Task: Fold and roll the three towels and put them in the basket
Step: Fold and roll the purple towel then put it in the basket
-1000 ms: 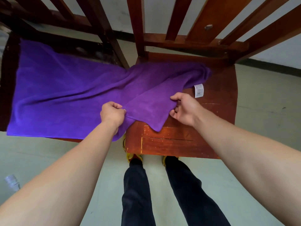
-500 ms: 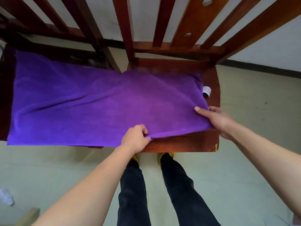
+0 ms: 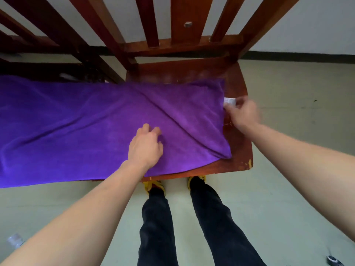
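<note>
Left hand [image 3: 146, 148] rests on the purple towel [image 3: 76, 135], fingers loosely bent, gripping nothing; right hand [image 3: 243, 114] is blurred at the towel's right edge by the white label [image 3: 229, 101], can't tell if it pinches. Towel lies spread out with one diagonal crease, right half on the wooden chair seat [image 3: 241, 146], left part running onto a darker surface. Looks soft, light and limp, likely slides on the wood and bunches if pushed; best pinched at corners or the short right edge, flat palm to hold folds. Chair back slats [image 3: 178, 20] behind, no basket in view
</note>
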